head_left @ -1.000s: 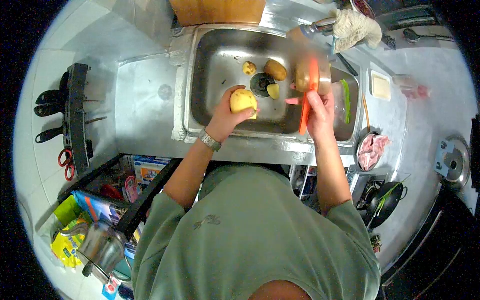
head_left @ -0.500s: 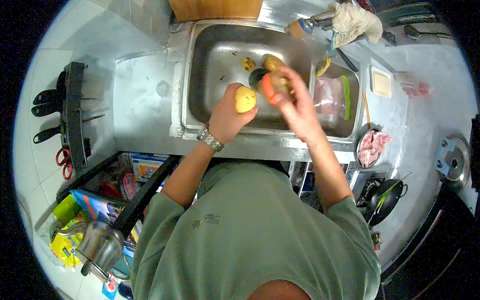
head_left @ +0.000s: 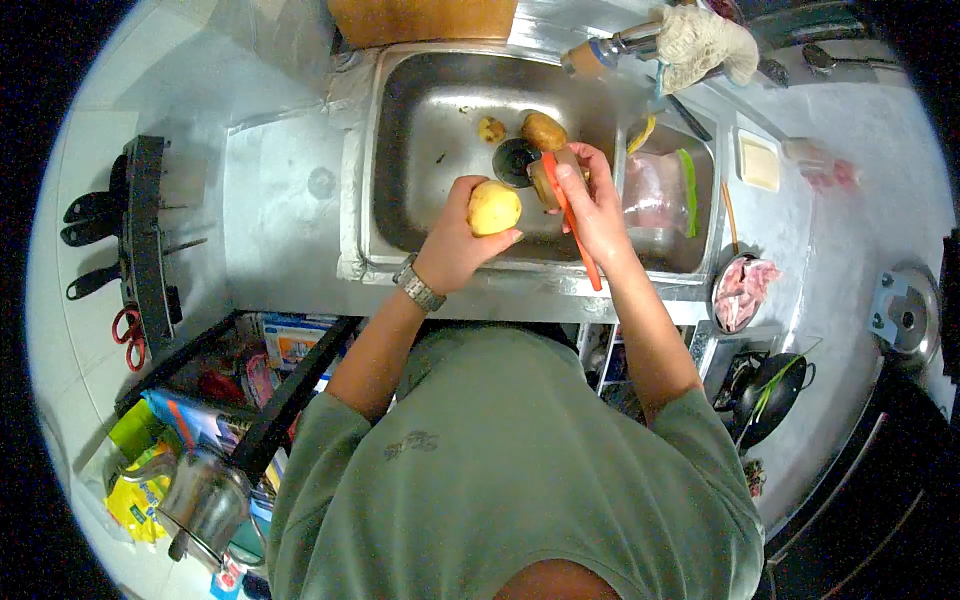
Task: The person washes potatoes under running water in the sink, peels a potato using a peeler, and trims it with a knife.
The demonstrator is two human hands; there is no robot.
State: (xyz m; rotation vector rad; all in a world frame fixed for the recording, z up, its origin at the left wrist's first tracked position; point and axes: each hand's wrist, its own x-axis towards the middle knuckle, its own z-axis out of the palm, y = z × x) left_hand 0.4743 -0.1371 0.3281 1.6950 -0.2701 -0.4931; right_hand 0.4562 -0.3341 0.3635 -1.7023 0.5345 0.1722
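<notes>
A peeled, yellow potato (head_left: 495,208) rests in my left hand (head_left: 454,238), with the fingers wrapped round its left side. Close to its right, my right hand (head_left: 597,208) grips an orange peeler (head_left: 577,232), whose long handle points down toward the sink's front edge. Something brownish shows beside the peeler's upper end, partly hidden by the fingers. Both hands are over the metal sink (head_left: 410,150). Beyond them in the basin lie an unpeeled potato (head_left: 544,130) and a smaller brown-spotted potato piece (head_left: 491,129), near the dark drain (head_left: 515,162).
A bag with a green seal (head_left: 660,190) lies in the smaller right basin. To the right are a bowl of raw meat (head_left: 742,292) and a black pan (head_left: 772,400). A cloth (head_left: 707,48) hangs by the faucet. Knives (head_left: 92,220) hang on the left rack.
The peeler has turned so its handle now points down toward me, and the right hand is slightly lower. The left hand has rotated the potato a little.
</notes>
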